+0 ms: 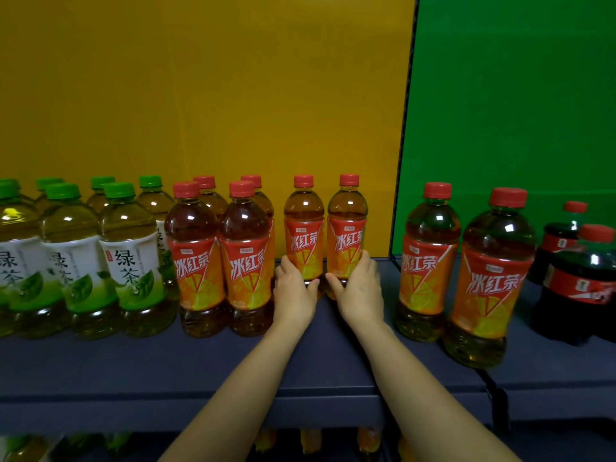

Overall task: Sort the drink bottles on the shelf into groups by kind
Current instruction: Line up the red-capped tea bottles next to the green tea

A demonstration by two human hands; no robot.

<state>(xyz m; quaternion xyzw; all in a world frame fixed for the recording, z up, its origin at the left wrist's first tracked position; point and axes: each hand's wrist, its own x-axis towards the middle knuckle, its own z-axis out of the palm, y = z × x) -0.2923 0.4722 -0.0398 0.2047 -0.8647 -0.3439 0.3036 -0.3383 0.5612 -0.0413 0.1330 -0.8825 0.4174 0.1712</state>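
Observation:
Two iced red tea bottles with red caps and orange labels stand side by side at the back of the shelf. My left hand [293,290] grips the base of the left one [304,225]. My right hand [360,288] grips the base of the right one [347,225]. Both bottles are upright. To their left stands a group of several more red tea bottles [196,258], and further left several green tea bottles [128,258] with green caps. Two more red tea bottles [428,261] stand on the right section.
Dark cola bottles [580,281] with red caps stand at the far right. The dark blue shelf [200,368] has bare room in front of my hands. A yellow back panel [200,95] meets a green one [516,95]. More bottles show on the shelf below.

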